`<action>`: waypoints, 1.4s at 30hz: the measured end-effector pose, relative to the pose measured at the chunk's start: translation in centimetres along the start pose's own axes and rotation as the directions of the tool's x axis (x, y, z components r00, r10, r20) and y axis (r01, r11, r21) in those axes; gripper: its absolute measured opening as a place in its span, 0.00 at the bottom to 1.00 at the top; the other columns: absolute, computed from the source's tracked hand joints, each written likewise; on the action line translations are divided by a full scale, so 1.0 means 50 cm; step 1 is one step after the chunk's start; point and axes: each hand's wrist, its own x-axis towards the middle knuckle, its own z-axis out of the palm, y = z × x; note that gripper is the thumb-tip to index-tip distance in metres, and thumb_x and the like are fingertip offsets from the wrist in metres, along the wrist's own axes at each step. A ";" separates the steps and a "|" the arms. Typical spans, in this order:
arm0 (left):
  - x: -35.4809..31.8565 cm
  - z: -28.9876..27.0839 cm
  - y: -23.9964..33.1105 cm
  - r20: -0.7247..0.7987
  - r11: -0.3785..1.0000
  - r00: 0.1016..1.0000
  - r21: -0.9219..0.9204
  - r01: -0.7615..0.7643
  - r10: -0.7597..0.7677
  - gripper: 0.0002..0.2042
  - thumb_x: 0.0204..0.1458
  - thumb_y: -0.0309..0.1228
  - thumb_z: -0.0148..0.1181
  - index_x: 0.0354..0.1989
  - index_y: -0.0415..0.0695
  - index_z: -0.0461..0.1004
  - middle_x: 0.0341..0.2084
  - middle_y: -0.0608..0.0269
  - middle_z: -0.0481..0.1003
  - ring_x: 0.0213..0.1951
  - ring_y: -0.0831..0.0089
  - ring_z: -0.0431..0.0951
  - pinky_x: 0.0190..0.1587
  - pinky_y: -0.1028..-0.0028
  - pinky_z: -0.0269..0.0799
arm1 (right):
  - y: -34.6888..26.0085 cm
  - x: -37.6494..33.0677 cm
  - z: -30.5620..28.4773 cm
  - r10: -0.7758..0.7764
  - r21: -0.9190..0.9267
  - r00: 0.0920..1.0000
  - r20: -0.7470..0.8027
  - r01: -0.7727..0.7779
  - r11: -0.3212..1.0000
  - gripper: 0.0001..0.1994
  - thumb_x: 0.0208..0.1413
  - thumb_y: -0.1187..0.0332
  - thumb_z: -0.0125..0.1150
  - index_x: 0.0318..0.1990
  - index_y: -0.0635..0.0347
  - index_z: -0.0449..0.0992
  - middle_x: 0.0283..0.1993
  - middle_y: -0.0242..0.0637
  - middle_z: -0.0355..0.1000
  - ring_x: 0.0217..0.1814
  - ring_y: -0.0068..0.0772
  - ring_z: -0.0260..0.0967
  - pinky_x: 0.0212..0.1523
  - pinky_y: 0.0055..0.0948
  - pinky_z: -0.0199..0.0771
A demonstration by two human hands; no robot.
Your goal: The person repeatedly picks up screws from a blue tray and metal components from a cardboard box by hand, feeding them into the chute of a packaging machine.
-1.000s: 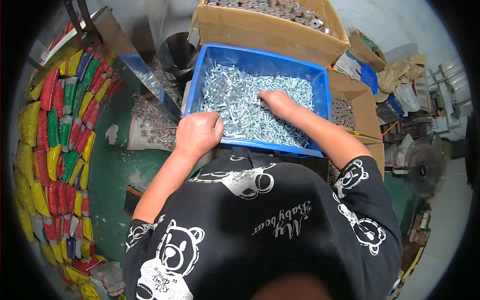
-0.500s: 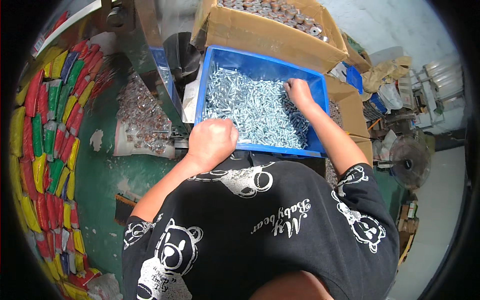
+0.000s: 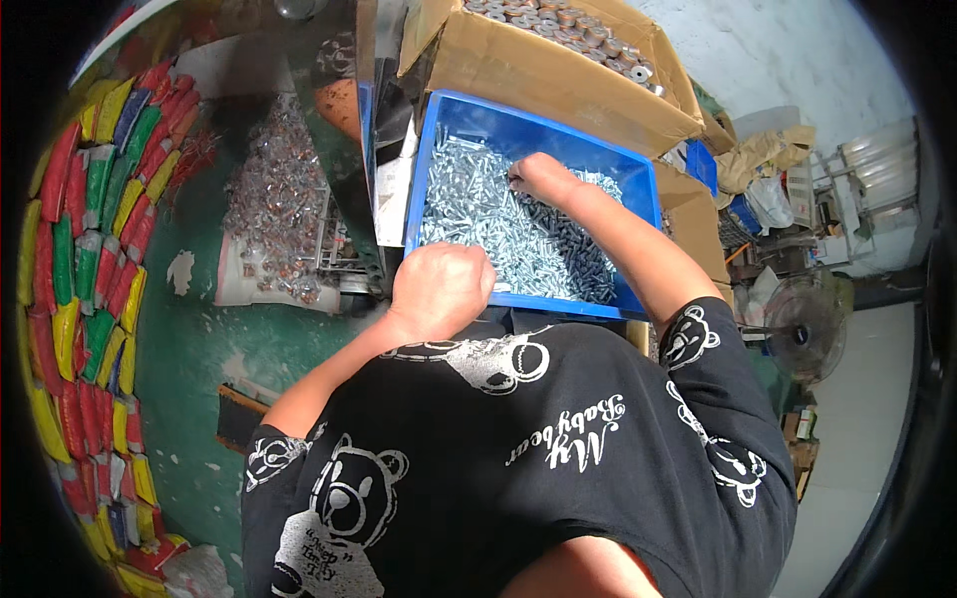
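A blue plastic bin (image 3: 478, 103) in front of me holds a thick layer of small silvery metal pieces (image 3: 488, 214), like short screws or pins. My right hand (image 3: 543, 179) is just above them, left of the bin's middle. Its fingers are curled together at the pile, and whatever they pinch is too small to name. My left hand (image 3: 442, 289) is closed in a fist by the bin's front left corner, back of the hand up. Its fingertips are hidden, so what it holds cannot be made out.
Behind the bin stands a cardboard box (image 3: 558, 85) of round metal parts. Clear plastic bags of small parts (image 3: 274, 214) lie left, beyond a dark metal machine part (image 3: 344, 130). Red, green and yellow packets (image 3: 100, 269) are stacked far left. A fan (image 3: 802, 324) stands right.
My right hand has moved left across the pile from the bin's right side. My left hand remains closed near the front left corner. The whole view has shifted slightly.
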 end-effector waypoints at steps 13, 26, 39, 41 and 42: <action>0.005 0.001 -0.005 0.067 1.000 0.998 0.012 0.003 -0.004 0.10 0.50 0.31 0.58 0.19 0.43 0.73 0.17 0.51 0.74 0.24 0.51 0.77 0.30 0.53 0.73 | -0.084 -0.023 0.008 0.237 0.230 0.972 -0.010 -0.228 0.946 0.14 0.49 0.59 0.70 0.35 0.61 0.83 0.34 0.51 0.78 0.39 0.53 0.77 0.42 0.42 0.76; 0.006 0.006 -0.023 0.009 0.995 0.996 -0.038 -0.090 0.090 0.09 0.50 0.30 0.60 0.19 0.43 0.72 0.16 0.53 0.73 0.22 0.52 0.77 0.28 0.54 0.73 | -0.056 -0.080 -0.019 0.421 0.525 0.903 0.082 -0.398 0.752 0.09 0.51 0.65 0.67 0.34 0.62 0.82 0.26 0.40 0.77 0.29 0.34 0.74 0.31 0.35 0.73; 0.004 -0.006 0.007 0.039 1.000 0.999 -0.022 -0.001 0.002 0.09 0.48 0.31 0.59 0.17 0.44 0.73 0.16 0.52 0.74 0.23 0.52 0.78 0.30 0.55 0.74 | -0.219 0.131 -0.199 -0.058 0.978 0.980 0.192 -0.196 -0.067 0.08 0.67 0.66 0.55 0.47 0.60 0.71 0.30 0.25 0.66 0.20 0.12 0.52 0.17 0.12 0.54; 0.006 0.001 0.012 0.063 1.000 0.998 0.010 0.012 -0.013 0.10 0.48 0.31 0.58 0.17 0.44 0.73 0.16 0.51 0.74 0.24 0.52 0.78 0.31 0.54 0.74 | -0.229 0.185 -0.194 0.017 0.994 1.000 0.007 -0.009 0.112 0.17 0.68 0.69 0.51 0.60 0.66 0.66 0.40 0.38 0.73 0.34 0.25 0.72 0.34 0.23 0.75; 0.005 -0.001 0.014 0.077 1.000 0.997 0.008 0.027 -0.028 0.10 0.49 0.32 0.57 0.18 0.44 0.74 0.17 0.51 0.74 0.25 0.51 0.78 0.32 0.53 0.74 | -0.239 0.188 -0.196 0.082 0.996 0.997 -0.016 0.008 0.094 0.19 0.68 0.69 0.50 0.63 0.67 0.64 0.43 0.43 0.73 0.39 0.30 0.74 0.39 0.26 0.78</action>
